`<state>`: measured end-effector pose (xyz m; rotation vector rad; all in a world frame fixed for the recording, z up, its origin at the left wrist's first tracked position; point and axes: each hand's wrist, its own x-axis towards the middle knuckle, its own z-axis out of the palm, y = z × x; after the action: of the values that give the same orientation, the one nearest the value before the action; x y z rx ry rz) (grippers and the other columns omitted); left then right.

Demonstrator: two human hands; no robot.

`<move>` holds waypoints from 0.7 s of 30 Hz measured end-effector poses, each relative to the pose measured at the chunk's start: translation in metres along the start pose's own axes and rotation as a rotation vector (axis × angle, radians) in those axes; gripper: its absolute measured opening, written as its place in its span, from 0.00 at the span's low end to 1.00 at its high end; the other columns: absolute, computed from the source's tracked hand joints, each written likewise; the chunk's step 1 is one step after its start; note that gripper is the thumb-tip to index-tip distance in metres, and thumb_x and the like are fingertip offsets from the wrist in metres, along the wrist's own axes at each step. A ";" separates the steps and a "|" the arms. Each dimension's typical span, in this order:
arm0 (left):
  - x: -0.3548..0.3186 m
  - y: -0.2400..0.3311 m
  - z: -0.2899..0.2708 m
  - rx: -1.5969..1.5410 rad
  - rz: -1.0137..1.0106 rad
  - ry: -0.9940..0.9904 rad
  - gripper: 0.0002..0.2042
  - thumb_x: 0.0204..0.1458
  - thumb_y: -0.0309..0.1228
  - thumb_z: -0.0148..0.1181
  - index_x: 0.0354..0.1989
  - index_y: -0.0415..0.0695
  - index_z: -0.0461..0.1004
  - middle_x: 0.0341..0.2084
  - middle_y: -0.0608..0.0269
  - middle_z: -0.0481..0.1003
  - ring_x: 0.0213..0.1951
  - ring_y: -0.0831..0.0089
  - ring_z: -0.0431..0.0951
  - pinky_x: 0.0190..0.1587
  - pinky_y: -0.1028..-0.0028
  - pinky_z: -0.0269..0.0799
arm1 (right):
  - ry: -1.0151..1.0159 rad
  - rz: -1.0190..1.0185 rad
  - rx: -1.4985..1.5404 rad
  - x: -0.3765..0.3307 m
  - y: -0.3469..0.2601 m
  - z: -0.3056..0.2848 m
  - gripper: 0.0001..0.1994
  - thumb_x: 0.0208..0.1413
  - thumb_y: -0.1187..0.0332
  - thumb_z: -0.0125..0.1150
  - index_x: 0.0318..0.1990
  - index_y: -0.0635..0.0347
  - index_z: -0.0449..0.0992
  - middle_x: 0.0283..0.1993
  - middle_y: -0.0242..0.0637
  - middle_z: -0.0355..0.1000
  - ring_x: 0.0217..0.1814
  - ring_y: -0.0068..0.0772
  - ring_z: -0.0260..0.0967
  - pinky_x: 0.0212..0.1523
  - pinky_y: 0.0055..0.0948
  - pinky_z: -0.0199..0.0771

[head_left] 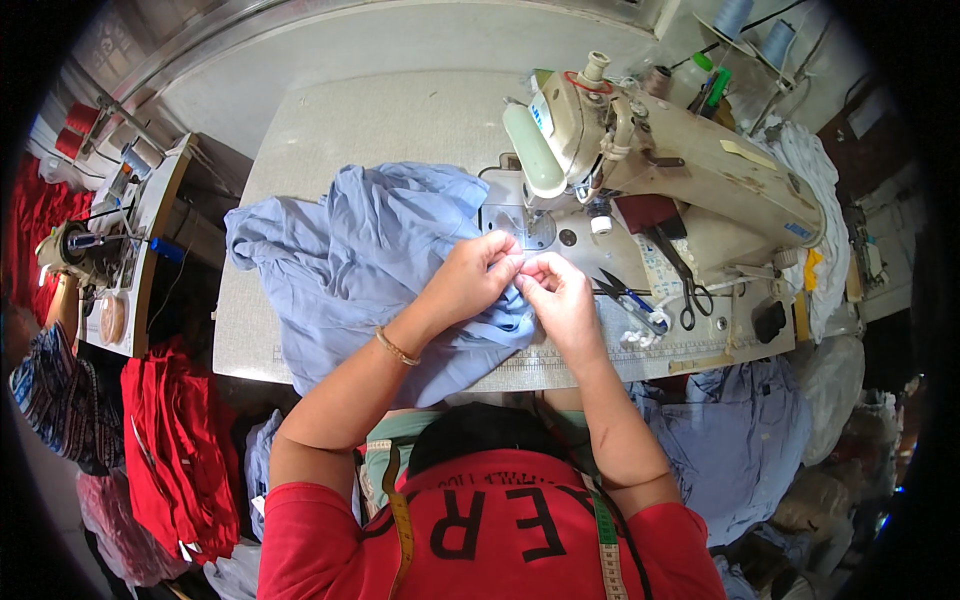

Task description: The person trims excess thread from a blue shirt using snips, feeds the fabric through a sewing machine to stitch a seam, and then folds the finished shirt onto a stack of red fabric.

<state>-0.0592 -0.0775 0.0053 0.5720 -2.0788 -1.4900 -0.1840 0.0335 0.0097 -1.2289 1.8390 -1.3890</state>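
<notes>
A light blue garment (350, 250) lies crumpled over the left and middle of the sewing machine table, with part of it hanging over the front edge. My left hand (474, 280) and my right hand (560, 308) meet at its right side, close to the needle area. Both are closed in a pinch, fingertips almost touching, on what looks like the garment's edge; the exact bit between them is too small to make out. Just beyond my hands is the sewing machine (690, 160), its needle plate (538, 230) partly bare.
Right of my hands lie small thread snips (628, 298), black scissors (680, 275) and a white cord (648, 328). Thread cones (733, 15) stand at the back right. Another person's arm (62, 300) is at a second machine, far left. Red cloth (175, 450) hangs below it.
</notes>
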 end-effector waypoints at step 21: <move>0.005 -0.005 -0.006 -0.328 -0.126 -0.083 0.04 0.58 0.27 0.57 0.33 0.41 0.73 0.26 0.77 0.70 0.28 0.90 0.64 0.29 0.86 0.61 | 0.107 -0.397 -0.235 -0.017 -0.012 0.001 0.06 0.49 0.73 0.64 0.33 0.63 0.74 0.34 0.41 0.72 0.35 0.43 0.72 0.38 0.36 0.71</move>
<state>-0.0588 -0.0866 0.0026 0.5270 -1.8293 -1.9070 -0.1710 0.0477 0.0191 -1.7456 1.9469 -1.4949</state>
